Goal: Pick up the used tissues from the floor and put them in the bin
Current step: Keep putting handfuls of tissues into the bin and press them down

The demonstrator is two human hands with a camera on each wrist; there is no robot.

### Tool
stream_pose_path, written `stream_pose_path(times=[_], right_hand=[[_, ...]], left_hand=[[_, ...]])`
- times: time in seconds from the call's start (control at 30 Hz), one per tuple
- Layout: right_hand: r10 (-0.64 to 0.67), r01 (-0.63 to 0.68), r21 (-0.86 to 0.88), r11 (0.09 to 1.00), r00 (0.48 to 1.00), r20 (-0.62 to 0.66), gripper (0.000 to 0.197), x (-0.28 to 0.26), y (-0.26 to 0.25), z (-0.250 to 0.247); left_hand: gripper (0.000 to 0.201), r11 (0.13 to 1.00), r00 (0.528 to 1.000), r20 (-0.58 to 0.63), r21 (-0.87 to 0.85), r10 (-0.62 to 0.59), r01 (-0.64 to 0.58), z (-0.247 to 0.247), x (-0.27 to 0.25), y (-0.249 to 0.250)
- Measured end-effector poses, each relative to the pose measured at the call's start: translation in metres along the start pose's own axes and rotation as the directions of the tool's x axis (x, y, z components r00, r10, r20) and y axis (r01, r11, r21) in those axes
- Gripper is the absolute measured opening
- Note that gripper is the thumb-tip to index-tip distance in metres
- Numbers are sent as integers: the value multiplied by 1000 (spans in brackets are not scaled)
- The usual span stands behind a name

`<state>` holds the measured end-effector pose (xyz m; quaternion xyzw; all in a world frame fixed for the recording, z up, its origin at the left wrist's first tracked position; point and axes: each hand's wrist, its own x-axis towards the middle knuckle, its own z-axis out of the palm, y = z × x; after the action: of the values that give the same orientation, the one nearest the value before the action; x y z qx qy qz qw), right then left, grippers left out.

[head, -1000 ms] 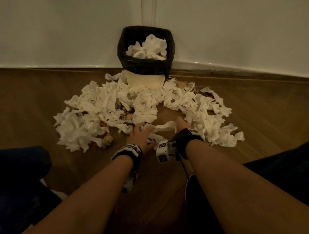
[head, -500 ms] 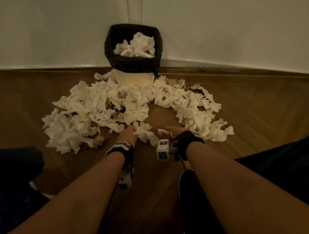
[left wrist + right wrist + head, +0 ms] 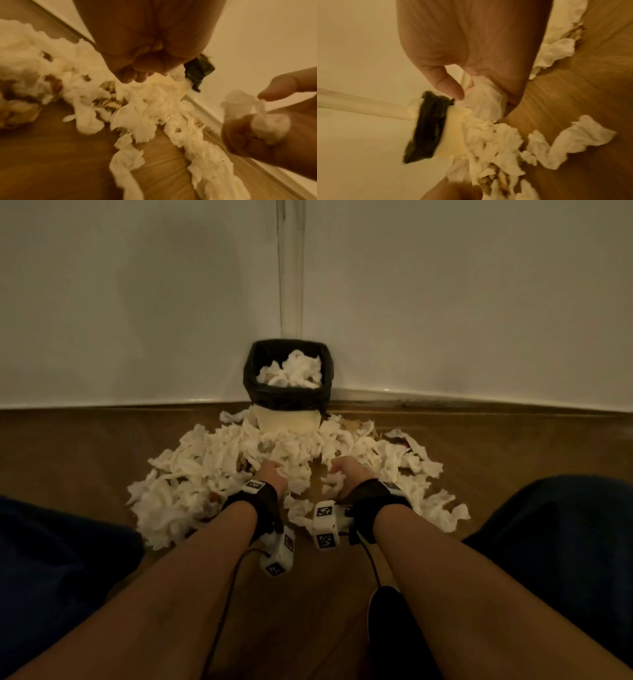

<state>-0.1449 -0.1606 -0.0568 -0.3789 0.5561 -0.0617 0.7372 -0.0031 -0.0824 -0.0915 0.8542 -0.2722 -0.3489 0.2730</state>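
Observation:
A small bin [image 3: 287, 402] with a black liner stands in the wall corner, heaped with white tissues. A wide pile of crumpled tissues [image 3: 205, 463] spreads over the wooden floor in front of it. My left hand [image 3: 272, 474] hovers over the pile's middle, fingers curled round a white tissue [image 3: 283, 472]. In the left wrist view its fist [image 3: 137, 73] is closed. Just to the right, my right hand [image 3: 342, 474] grips a tissue wad [image 3: 485, 98] between thumb and fingers. The left wrist view shows that wad [image 3: 264, 120] too.
White walls meet behind the bin [image 3: 428, 129]. Brown scraps [image 3: 109, 104] lie mixed into the tissues. Dark-clothed knees [image 3: 51, 549] flank both forearms, and a dark shoe [image 3: 387, 631] sits under the right arm. A strip of tissue [image 3: 570, 142] trails on the floor nearby.
Both hands closed on tissues at the near edge of the pile, rose off the floor and moved forward toward the bin. The head view tilted up.

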Motion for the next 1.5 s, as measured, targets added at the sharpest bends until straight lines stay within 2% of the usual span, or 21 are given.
stream_pose_path(times=[0.07, 0.1, 0.2, 0.27, 0.3, 0.37, 0.43, 0.5, 0.57, 0.63, 0.7, 0.73, 0.8, 0.9, 0.97, 1.03, 1.13, 1.23, 1.37, 1.43, 1.5], right_hand=[[-120, 116, -270, 956, 993, 2, 43, -20, -18, 9], [-211, 201, -330, 922, 977, 6, 47, -28, -26, 14], [-331, 348, -283, 894, 938, 106, 45, -52, -60, 29], [-419, 440, -158, 884, 896, 149, 46, -73, -85, 36], [-461, 479, -108, 871, 873, 158, 46, -85, -97, 38], [-547, 554, -8, 833, 825, 142, 41, -112, -121, 37], [-599, 592, 92, 801, 794, 104, 35, -132, -141, 32], [-635, 631, 72, 772, 770, 66, 33, -150, -153, 26], [-649, 649, 26, 760, 760, 33, 41, -157, -159, 15], [-633, 633, 24, 774, 774, -7, 47, -156, -162, 5], [-603, 605, 61, 794, 796, -54, 42, -154, -163, -1], [-589, 594, 85, 800, 805, -73, 33, -155, -164, -1], [-566, 571, 145, 808, 821, -79, 13, -157, -167, 2], [-575, 577, 74, 813, 817, -49, 10, -156, -172, 4], [-599, 598, -35, 800, 800, -23, 43, -150, -174, 2], [-619, 618, -75, 783, 785, 2, 56, -148, -176, -2], [-672, 671, -40, 741, 741, -22, 46, -143, -176, -10], [-718, 718, -33, 696, 694, -39, 33, -136, -173, -18], [-713, 681, -299, 669, 702, 4, 20, -121, -173, -20], [-718, 674, -349, 651, 696, 7, 12, -111, -173, -19], [-743, 682, -381, 625, 669, -20, 9, -98, -173, -16]], left_hand=[[38, 996, 998, -51, -81, 25, -29, -14, -10, 20], [40, 993, 996, -75, -107, 45, -53, -22, -14, 31], [46, 989, 984, -131, -75, 120, -131, -51, -28, 62], [36, 980, 964, -192, -39, 182, -193, -73, -37, 84], [31, 975, 954, -211, -24, 212, -222, -83, -41, 94], [35, 958, 935, -216, 9, 281, -286, -102, -52, 115], [37, 915, 901, -213, -58, 378, -398, -117, -64, 133], [37, 859, 875, -221, -197, 431, -473, -131, -77, 151], [36, 822, 865, -234, -280, 443, -497, -145, -85, 165], [25, 799, 858, -242, -318, 453, -511, -157, -92, 177], [28, 812, 821, -285, -185, 495, -554, -166, -98, 183], [32, 816, 795, -310, -93, 521, -570, -170, -96, 183], [34, 835, 799, -308, -29, 516, -550, -176, -92, 183], [35, 871, 810, -339, 66, 479, -488, -181, -80, 181], [39, 883, 822, -325, 136, 468, -449, -181, -77, 178], [44, 885, 838, -285, 149, 465, -441, -178, -75, 177], [44, 852, 810, -265, 150, 523, -501, -177, -75, 178], [35, 806, 764, -295, 39, 574, -591, -175, -77, 177], [18, 757, 737, -330, -91, 590, -647, -169, -79, 176], [15, 765, 732, -391, -100, 558, -636, -168, -78, 176], [12, 771, 729, -429, -107, 534, -628, -167, -71, 175]])
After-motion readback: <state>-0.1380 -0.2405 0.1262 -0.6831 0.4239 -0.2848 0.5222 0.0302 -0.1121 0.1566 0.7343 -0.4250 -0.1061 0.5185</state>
